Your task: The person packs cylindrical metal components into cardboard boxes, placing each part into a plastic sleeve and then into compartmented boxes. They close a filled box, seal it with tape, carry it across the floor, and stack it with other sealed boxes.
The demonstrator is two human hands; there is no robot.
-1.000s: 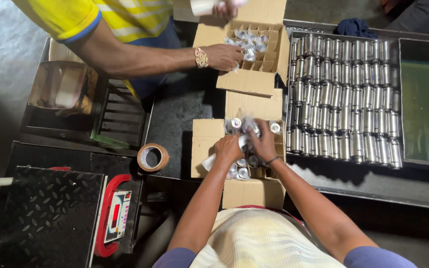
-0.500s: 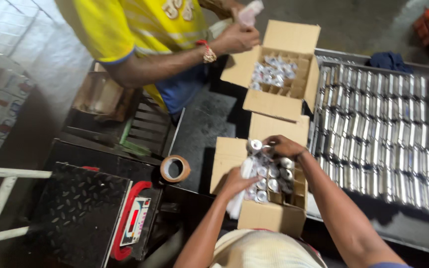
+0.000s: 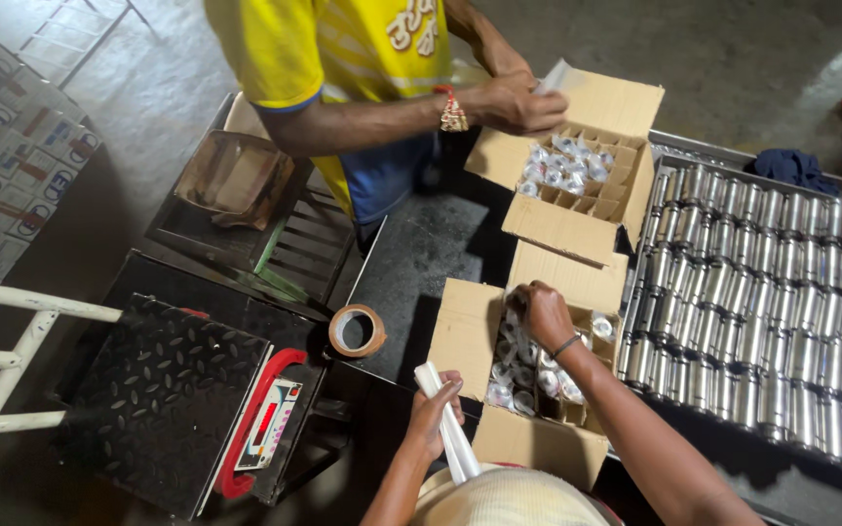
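The right hand [image 3: 541, 314] reaches into the near carton [image 3: 467, 331] on the bench [image 3: 421, 253], its grip curled over the shiny cans [image 3: 523, 375] inside (what it pinches I cannot tell). The left hand [image 3: 433, 417] clasps a white roll [image 3: 448, 429] beside that carton.

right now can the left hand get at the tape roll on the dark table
Probably yes, but not freely. The tape roll lies in the open just left of the left hand with nothing between them, yet that hand's grip is already shut on a white roll.
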